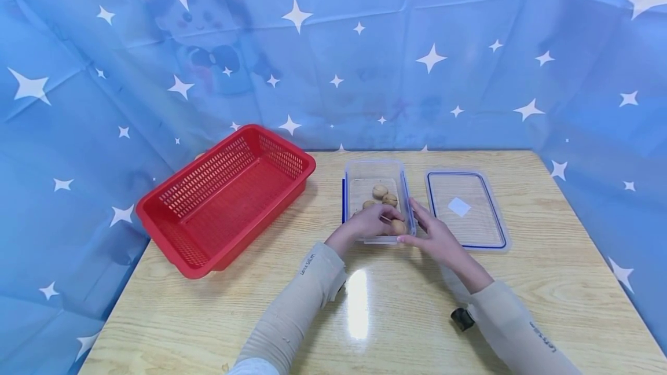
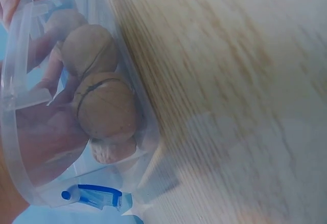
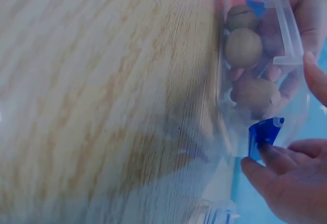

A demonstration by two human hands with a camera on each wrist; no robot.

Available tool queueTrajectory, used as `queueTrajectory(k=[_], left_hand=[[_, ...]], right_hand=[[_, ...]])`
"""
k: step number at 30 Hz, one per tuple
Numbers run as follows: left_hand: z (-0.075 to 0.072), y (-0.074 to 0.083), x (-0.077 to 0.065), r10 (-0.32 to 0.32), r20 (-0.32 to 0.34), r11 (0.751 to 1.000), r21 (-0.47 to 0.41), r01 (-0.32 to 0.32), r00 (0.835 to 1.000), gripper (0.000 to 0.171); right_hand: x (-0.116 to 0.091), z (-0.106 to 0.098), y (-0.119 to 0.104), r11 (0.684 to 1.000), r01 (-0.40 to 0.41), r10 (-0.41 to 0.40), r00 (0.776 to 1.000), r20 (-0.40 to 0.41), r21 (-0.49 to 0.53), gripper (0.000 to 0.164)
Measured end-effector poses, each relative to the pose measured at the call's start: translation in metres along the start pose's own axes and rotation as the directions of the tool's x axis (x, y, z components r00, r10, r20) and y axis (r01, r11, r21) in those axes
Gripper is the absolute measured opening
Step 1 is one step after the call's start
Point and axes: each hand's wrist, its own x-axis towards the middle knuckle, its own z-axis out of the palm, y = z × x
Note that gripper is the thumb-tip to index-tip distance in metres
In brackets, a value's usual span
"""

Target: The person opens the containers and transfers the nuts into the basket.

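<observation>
A clear plastic food container (image 1: 372, 168) with blue-edged clips stands on the table and holds several walnuts (image 1: 380, 191). My left hand (image 1: 371, 221) reaches down into its near part, with bent fingers against a walnut (image 1: 398, 227) at the near right corner. Through the container wall, the left wrist view shows that hand (image 2: 48, 142) behind the walnuts (image 2: 107, 106); whether it grips one is hidden. My right hand (image 1: 435, 239) holds the container's near right corner, thumb at the front rim and fingers along the right side. In the right wrist view, its fingertips touch a blue clip (image 3: 263, 134).
A red perforated basket (image 1: 224, 207) sits at the left of the table. Right of the container lies its clear lid (image 1: 464, 224) with a blue seal and a white label. A blue star-patterned cloth (image 1: 333, 57) hangs behind the table (image 1: 563, 282).
</observation>
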Motion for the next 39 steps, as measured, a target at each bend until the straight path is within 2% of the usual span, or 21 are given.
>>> queueTrajectory(k=[5,11,23,29,39], left_hand=[[0.0006,-0.0018,0.0028,-0.016,-0.024,0.998,-0.058,0.015,1.0,0.031],[0.0015,-0.0034,0.0053,-0.015,-0.062,0.999,-0.053,0.012,0.998,0.027],[0.0015,-0.0045,0.0049,0.019,-0.103,0.995,-0.099,-0.029,0.995,0.028],[0.0011,-0.0039,0.0034,0.02,-0.125,0.986,-0.16,-0.04,0.992,0.029],[-0.0014,-0.0026,0.0007,0.043,-0.209,0.971,-0.224,-0.09,0.977,0.036]], right_hand=[[0.0006,-0.0006,-0.0006,1.0,0.001,-0.001,1.0,0.004,0.004,0.091],[0.0009,-0.0007,-0.0011,1.0,0.012,-0.012,1.0,-0.001,0.008,0.092],[0.0009,-0.0016,-0.0038,1.0,0.003,-0.003,1.0,0.003,-0.004,0.092],[0.0005,-0.0013,-0.0026,1.0,0.004,-0.004,1.0,0.001,-0.009,0.093],[-0.0016,-0.0009,-0.0035,1.0,-0.028,0.028,1.0,0.001,-0.012,0.095]])
